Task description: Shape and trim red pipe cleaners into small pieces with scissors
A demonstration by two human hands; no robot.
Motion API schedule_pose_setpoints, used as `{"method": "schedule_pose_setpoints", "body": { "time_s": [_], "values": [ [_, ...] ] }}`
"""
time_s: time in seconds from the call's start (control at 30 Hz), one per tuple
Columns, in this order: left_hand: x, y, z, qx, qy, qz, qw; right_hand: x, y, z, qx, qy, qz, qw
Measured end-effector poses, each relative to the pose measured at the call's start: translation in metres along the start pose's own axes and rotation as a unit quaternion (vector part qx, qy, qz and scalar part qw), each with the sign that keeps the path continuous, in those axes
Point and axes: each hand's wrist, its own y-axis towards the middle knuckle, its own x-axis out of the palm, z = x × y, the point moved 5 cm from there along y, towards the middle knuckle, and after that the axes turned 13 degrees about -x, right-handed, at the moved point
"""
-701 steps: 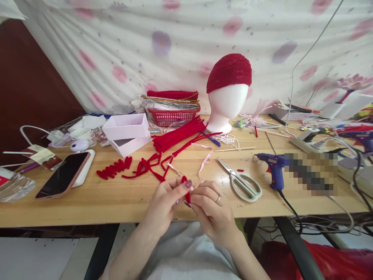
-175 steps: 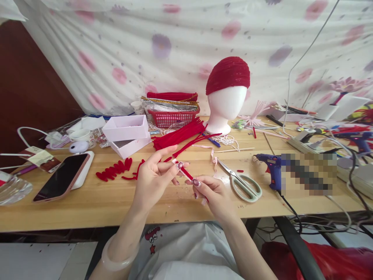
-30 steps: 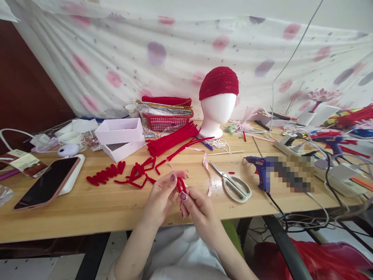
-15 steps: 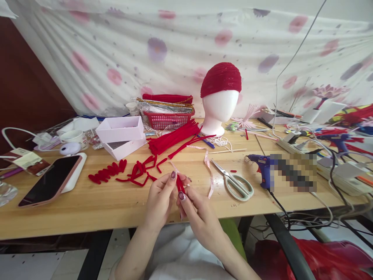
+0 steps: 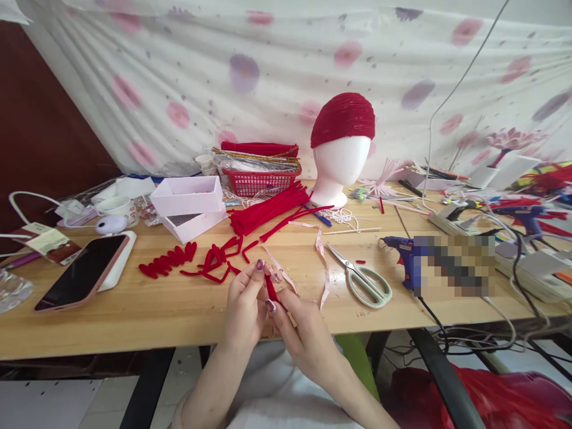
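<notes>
Between my hands is a short red pipe cleaner (image 5: 270, 288), pinched at both ends over the front edge of the table. My left hand (image 5: 245, 301) closes on its upper end with thumb and fingers. Lower down, my right hand (image 5: 300, 325) grips the other end; some fingertips are hidden. Just beyond lie bent red pipe cleaner pieces (image 5: 214, 262) and a row of folded red loops (image 5: 167, 260). Behind them is a bundle of long red pipe cleaners (image 5: 268, 208). A measuring tape (image 5: 320, 250) and scissors (image 5: 364, 283) rest to the right.
A white foam head (image 5: 337, 167) wearing a red cap (image 5: 344, 121) stands at the back. Left are white boxes (image 5: 187, 199) and a phone (image 5: 84, 271). A blue glue gun (image 5: 404, 259) and power strip (image 5: 451, 229) with cables lie right. Behind is a red basket (image 5: 259, 182).
Both hands have shifted slightly left. The red piece between them now tilts to the upper left and looks closed together, where two strands showed before. The view has turned a little.
</notes>
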Motion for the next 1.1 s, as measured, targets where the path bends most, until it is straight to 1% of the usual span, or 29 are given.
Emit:
{"method": "schedule_pose_setpoints", "body": {
  "time_s": [0.13, 0.23, 0.37, 0.47, 0.57, 0.63, 0.77, 0.9, 1.1],
  "values": [
    [0.000, 0.001, 0.001, 0.001, -0.020, -0.003, 1.000, 0.004, -0.003, 0.005, 0.027, 0.065, 0.029, 0.997],
    [-0.002, 0.002, 0.001, 0.016, -0.001, 0.013, 1.000, 0.007, -0.005, 0.008, 0.039, 0.074, 0.059, 0.995],
    [-0.006, 0.002, 0.001, 0.030, 0.021, 0.042, 0.998, 0.008, -0.005, 0.013, 0.036, 0.016, 0.062, 0.997],
    [-0.004, 0.001, 0.001, 0.038, 0.020, 0.033, 0.999, 0.006, -0.004, 0.013, 0.014, -0.049, 0.056, 0.997],
    [-0.005, 0.002, 0.000, 0.030, 0.042, 0.019, 0.999, 0.005, -0.003, 0.011, -0.008, -0.067, 0.042, 0.997],
    [-0.006, 0.002, -0.001, 0.030, 0.064, 0.009, 0.997, 0.005, -0.003, 0.011, -0.009, -0.055, 0.037, 0.998],
    [-0.010, 0.000, 0.002, 0.053, 0.108, 0.007, 0.993, 0.003, -0.003, 0.009, 0.008, -0.041, 0.037, 0.998],
    [-0.011, 0.000, 0.001, 0.047, 0.110, 0.007, 0.993, 0.004, -0.003, 0.005, 0.015, 0.008, 0.033, 0.999],
    [-0.013, 0.002, -0.001, 0.067, 0.108, 0.000, 0.992, 0.005, -0.003, 0.004, 0.015, 0.061, 0.050, 0.997]
  ]
}}
